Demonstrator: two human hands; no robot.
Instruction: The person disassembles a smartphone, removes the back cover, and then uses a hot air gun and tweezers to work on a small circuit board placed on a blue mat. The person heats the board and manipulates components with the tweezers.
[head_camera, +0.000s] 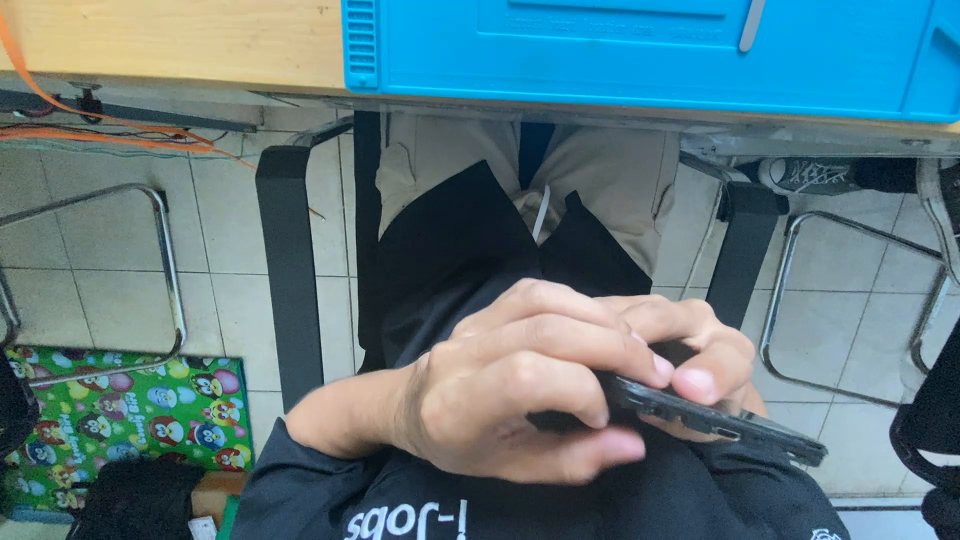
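Black phone (700, 415) in both hands, left fingers (560, 350) and right fingers (700, 345) curled tight around it.

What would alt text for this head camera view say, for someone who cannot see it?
Both hands hold a black phone edge-on over the person's lap: the left hand grips it from the side and the right hand wraps it from behind. Above lies a blue mat on a wooden table; below is tiled floor.

The flat black phone (700, 410) looks like hard, slightly shiny plastic. The bright blue mat (640, 50) looks smooth and matt, like rubber. It lies on a pale wooden bench (170, 40). The grey floor tiles (110, 260) look smooth. The chair legs (165, 250) are shiny metal.
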